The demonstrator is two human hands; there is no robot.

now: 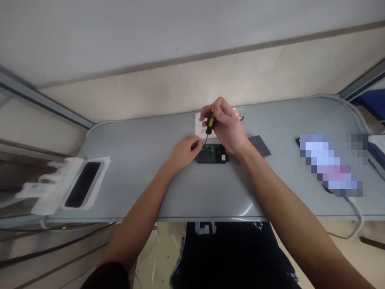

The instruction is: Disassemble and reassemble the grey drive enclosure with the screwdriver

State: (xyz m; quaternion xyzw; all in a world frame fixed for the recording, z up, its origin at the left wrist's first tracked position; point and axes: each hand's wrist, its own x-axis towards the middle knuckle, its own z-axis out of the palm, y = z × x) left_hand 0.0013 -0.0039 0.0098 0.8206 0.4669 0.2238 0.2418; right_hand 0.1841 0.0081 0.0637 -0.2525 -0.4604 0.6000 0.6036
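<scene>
My right hand [228, 124] is closed around the black and yellow handle of a screwdriver [210, 122]. The thin shaft slants down, its tip at the upper left part of a small black device [204, 157] with a green circuit board showing. My left hand [185, 153] is at the device's left end, thumb and fingers pinched close to the screwdriver tip; what they hold, if anything, is hidden. Behind the device lies a white sheet [198, 129] with a few small dark specks on it, partly covered by my right hand. A dark grey flat piece [259, 145] lies beside my right wrist.
On the left, a black phone [82, 184] rests on a white tray or box beside a white power strip [57, 188] with plugs. A blurred-out lit screen [329, 166] with a cable lies at the right. An orange round object [235, 112] shows behind my right hand.
</scene>
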